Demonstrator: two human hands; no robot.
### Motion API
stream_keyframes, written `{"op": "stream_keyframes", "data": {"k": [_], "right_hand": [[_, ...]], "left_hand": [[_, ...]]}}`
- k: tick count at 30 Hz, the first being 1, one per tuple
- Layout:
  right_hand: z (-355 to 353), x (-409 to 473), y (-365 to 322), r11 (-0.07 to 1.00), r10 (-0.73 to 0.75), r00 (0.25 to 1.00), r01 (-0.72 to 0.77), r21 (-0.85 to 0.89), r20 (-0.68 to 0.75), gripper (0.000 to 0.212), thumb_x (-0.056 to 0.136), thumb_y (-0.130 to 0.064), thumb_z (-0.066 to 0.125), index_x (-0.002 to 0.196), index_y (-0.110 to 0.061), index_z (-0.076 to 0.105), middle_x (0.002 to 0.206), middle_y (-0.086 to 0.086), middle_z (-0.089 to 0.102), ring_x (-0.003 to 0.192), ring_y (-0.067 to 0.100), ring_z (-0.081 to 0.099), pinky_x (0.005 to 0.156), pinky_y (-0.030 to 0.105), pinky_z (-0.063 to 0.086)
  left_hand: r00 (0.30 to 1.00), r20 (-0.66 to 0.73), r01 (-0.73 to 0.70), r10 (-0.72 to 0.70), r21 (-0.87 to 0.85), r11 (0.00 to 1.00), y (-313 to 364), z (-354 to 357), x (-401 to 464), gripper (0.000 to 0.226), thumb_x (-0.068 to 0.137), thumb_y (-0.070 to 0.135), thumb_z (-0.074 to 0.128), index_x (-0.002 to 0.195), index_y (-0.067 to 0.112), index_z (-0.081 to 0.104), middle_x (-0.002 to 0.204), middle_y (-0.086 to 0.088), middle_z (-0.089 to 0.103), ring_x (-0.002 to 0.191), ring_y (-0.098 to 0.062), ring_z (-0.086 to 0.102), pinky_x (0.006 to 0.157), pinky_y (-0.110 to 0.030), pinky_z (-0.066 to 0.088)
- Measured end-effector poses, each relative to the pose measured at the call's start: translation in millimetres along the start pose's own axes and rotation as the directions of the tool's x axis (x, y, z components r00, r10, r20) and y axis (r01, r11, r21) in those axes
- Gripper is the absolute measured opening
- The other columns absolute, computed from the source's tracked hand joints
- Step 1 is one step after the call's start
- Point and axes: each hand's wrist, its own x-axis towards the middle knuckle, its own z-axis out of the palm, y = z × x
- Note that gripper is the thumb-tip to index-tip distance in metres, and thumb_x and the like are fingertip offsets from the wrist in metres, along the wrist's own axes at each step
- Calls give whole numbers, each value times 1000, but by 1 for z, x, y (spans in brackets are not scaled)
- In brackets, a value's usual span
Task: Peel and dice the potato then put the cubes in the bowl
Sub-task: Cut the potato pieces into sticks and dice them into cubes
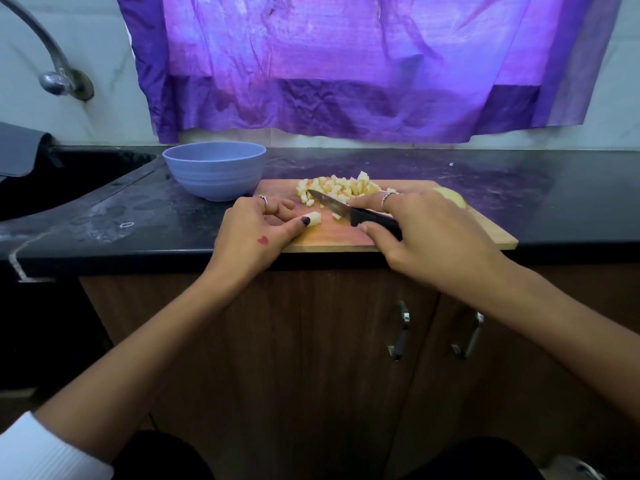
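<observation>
Nearest, two bare forearms reach over dark wooden cabinet doors [311, 341] to a wooden cutting board [485, 237] lying at the front edge of a black countertop [138, 216]. The left hand [252, 233] rests at the board's left end, its thumb and curled fingers pinching a small pale potato piece [314, 218] down onto the wood. The right hand [426, 233] is wrapped around the black handle of a knife [341, 211], index finger stretched along the top; the blade's long axis runs from the handle at the right up toward the left and away, tip pointing at the left end of the cube heap, with the blade just right of the pinched piece. Beyond the blade, a pile of diced potato cubes [337, 187] sits along the board's far edge, and an uncut potato chunk [452, 197] shows just behind the right hand's knuckles. Left of the board and beside its far corner stands a blue bowl [214, 174], upright; from this angle its inside is mostly hidden, so its contents cannot be told. Farther left lies a dark sink [62, 181] under a curved metal tap [52, 64], and a purple cloth [346, 64] hangs on the wall behind.
</observation>
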Motion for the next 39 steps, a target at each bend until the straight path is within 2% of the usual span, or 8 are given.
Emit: {"op": "stream_keyframes", "data": {"k": [6, 14, 17, 21, 27, 31, 34, 39], "right_hand": [[6, 1, -6, 1000, -26, 999, 25, 18, 33, 39, 96, -39, 46, 135, -40, 48, 106, -1, 66, 102, 22, 59, 65, 28, 38], [18, 22, -8, 1000, -2, 995, 0, 21, 100, 36, 95, -38, 49, 130, -38, 53, 103, -3, 64, 100, 18, 59, 68, 28, 39], [7, 15, 1, 998, 41, 989, -49, 49, 143, 37, 94, -39, 52, 130, -41, 53, 111, -5, 63, 108, 18, 56, 80, 33, 49], [0, 8, 8, 996, 65, 997, -68, 60, 41, 38, 93, -37, 52, 130, -39, 54, 124, -6, 62, 118, 24, 53, 91, 41, 48], [3, 7, -1, 996, 38, 997, -43, 75, 69, 37, 93, -40, 50, 129, -41, 54, 114, -2, 65, 109, 20, 57, 81, 36, 51], [5, 15, 0, 986, 47, 992, -64, 152, 114, 35, 92, -37, 54, 126, -38, 57, 115, -1, 65, 104, 20, 59, 83, 38, 51], [11, 24, -3, 977, 52, 982, -87, 193, 181, 34, 93, -35, 55, 127, -36, 56, 119, -2, 62, 105, 18, 58, 84, 33, 48], [9, 19, -7, 987, 52, 979, -80, 138, 195, 37, 94, -36, 54, 130, -36, 53, 109, -2, 64, 101, 18, 59, 79, 31, 48]], "left_hand": [[1000, 2, -13, 13, -11, 1000, -2, 0, 1, 14, 81, 29, 73, 84, 15, 74, 106, 6, 67, 97, -2, 59, 73, -8, 39], [1000, -4, -28, 28, -17, 999, 2, 2, -2, 7, 84, 26, 72, 84, 20, 74, 88, 22, 63, 93, -4, 62, 84, -28, 49], [1000, 9, -26, 26, -20, 999, 2, 2, -3, 7, 83, 29, 72, 76, 29, 70, 88, 23, 63, 95, -7, 62, 89, -37, 51], [1000, -13, -5, 4, -12, 1000, -1, 3, -3, 11, 81, 36, 73, 72, 32, 68, 90, 20, 66, 97, -11, 63, 92, -46, 50], [1000, -24, -19, 18, -17, 1000, -3, 4, -2, 10, 81, 35, 73, 76, 27, 72, 94, 20, 66, 99, -11, 62, 92, -47, 50], [999, -16, -29, 28, -27, 999, -4, 4, -1, 11, 82, 34, 73, 72, 31, 70, 92, 23, 65, 99, -10, 63, 93, -47, 49], [999, -12, -42, 41, -32, 999, -3, 4, -1, 12, 82, 34, 72, 71, 33, 68, 91, 21, 66, 97, -9, 63, 92, -47, 49], [998, -30, -60, 59, -14, 998, -3, 5, -3, 16, 83, 33, 72, 69, 38, 64, 90, 16, 68, 95, -9, 64, 92, -47, 49]]}}
